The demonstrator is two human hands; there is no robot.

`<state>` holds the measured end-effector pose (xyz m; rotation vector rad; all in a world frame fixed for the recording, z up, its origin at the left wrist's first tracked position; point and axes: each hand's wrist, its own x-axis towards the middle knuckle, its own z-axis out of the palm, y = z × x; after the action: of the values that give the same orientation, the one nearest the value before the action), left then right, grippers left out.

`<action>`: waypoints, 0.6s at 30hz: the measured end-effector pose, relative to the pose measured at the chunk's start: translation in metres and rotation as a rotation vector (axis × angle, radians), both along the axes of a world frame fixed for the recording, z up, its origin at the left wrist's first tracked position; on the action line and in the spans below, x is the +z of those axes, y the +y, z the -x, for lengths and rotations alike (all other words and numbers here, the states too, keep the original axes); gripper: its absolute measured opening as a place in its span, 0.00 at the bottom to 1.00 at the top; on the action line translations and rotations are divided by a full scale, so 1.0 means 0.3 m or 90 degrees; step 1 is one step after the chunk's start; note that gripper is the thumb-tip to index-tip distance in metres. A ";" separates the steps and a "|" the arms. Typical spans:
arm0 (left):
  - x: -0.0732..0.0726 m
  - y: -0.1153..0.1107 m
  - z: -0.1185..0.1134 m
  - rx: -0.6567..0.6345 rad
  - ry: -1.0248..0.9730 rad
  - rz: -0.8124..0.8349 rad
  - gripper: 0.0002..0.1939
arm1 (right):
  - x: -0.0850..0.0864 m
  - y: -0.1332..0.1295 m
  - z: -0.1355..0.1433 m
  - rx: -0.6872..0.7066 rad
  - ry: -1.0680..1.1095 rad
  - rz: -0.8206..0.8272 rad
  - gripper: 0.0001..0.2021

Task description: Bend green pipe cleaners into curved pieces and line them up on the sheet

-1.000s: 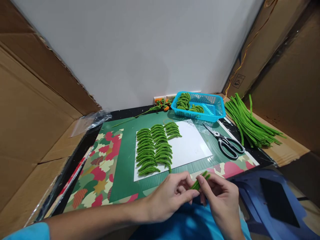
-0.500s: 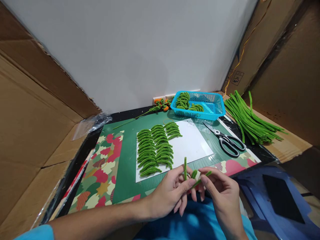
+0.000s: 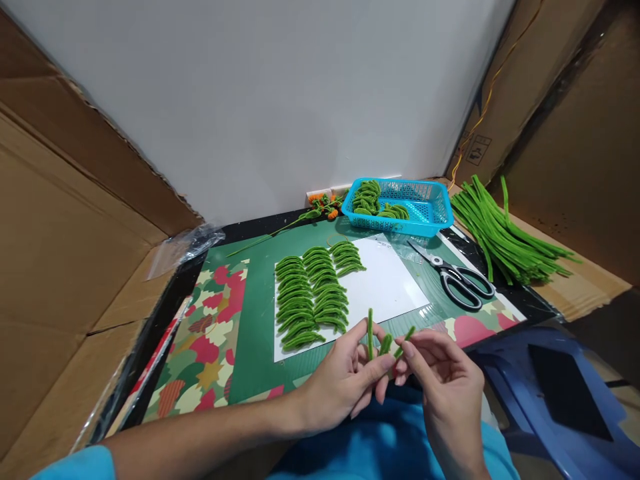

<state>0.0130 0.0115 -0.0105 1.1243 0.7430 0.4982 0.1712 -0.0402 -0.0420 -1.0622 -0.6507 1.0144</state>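
Observation:
My left hand [image 3: 340,377] is closed on a green pipe cleaner [image 3: 371,332], which sticks straight up from the fingers. Beside it, a short folded green loop [image 3: 385,344] shows above the left thumb. With thumb and fingers, my right hand [image 3: 445,373] pinches a slanting green strand [image 3: 407,338]; whether it joins the left hand's piece I cannot tell. Both hands are close together above my lap, at the table's front edge. Beyond them, several curved green pipe-cleaner pieces [image 3: 297,300] lie in columns on a white sheet [image 3: 385,280].
A blue basket [image 3: 400,230] at the back holds several bent green pieces. Black-handled scissors [image 3: 455,277] lie right of the sheet, near a bundle of long green pipe cleaners [image 3: 510,240]. Orange flowers [image 3: 330,205] rest against the wall. A blue stool [image 3: 515,400] stands at right.
My right hand has turned slightly, and the strand in it now points more steeply upward. The left hand keeps its hold almost unmoved. The whole view has shifted slightly.

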 end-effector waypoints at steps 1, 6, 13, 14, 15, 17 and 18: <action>0.002 -0.002 -0.002 0.004 -0.004 -0.002 0.21 | 0.004 0.000 0.003 -0.008 -0.013 0.004 0.12; 0.011 -0.007 -0.007 0.061 -0.058 0.006 0.20 | 0.010 0.003 0.013 -0.022 -0.050 0.025 0.15; 0.009 -0.002 0.009 0.014 0.015 -0.049 0.18 | 0.013 0.005 0.017 -0.057 -0.087 0.021 0.13; 0.007 -0.001 0.010 0.014 0.022 -0.057 0.18 | 0.013 0.004 0.019 -0.063 -0.107 0.017 0.12; 0.006 0.000 0.010 0.013 0.029 -0.066 0.18 | 0.014 0.002 0.022 -0.066 -0.128 0.012 0.11; 0.007 0.000 0.009 0.010 0.041 -0.082 0.18 | 0.015 -0.003 0.025 -0.060 -0.162 -0.004 0.08; 0.009 0.000 0.009 0.010 0.044 -0.090 0.18 | 0.015 -0.005 0.026 -0.052 -0.172 -0.012 0.07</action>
<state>0.0104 0.0116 -0.0079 1.2740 0.7873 0.5338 0.1635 -0.0416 -0.0375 -1.2116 -0.8267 0.7999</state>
